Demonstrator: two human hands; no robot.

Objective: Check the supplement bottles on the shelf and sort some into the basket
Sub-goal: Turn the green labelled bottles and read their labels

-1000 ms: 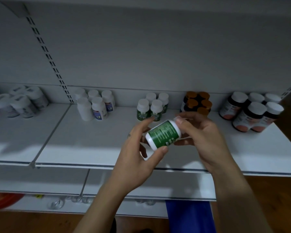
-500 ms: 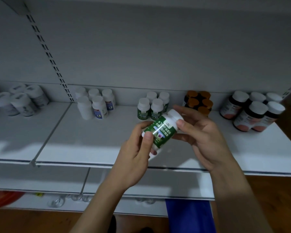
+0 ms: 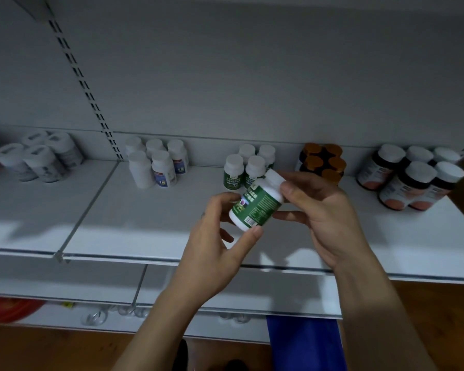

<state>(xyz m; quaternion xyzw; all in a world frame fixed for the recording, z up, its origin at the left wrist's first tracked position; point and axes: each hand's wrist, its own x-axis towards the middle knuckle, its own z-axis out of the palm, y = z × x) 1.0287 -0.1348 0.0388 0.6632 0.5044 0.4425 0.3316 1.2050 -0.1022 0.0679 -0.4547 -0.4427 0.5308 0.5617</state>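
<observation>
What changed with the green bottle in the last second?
The green bottle was turned: its text panel faced the camera, now the picture and barcode show, cap end higher. The left hand and right hand still hold it. The shelf bottles have not moved.

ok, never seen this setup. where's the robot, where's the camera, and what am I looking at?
There is no robot here: a person works with bare hands. The single view comes from a wide-angle camera worn on the head, looking forward and down, so both arms enter from the bottom.

The left hand and right hand together hold one green-label bottle. It is tilted, with its white cap up and to the right, in front of a white shelf.

Standing on the shelf, left to right:
- pale grey bottles
- blue-label white bottles
- four green-label shelf bottles
- orange-capped bottles
- dark white-capped bottles

The red object at lower left is too cut off to identify.
</observation>
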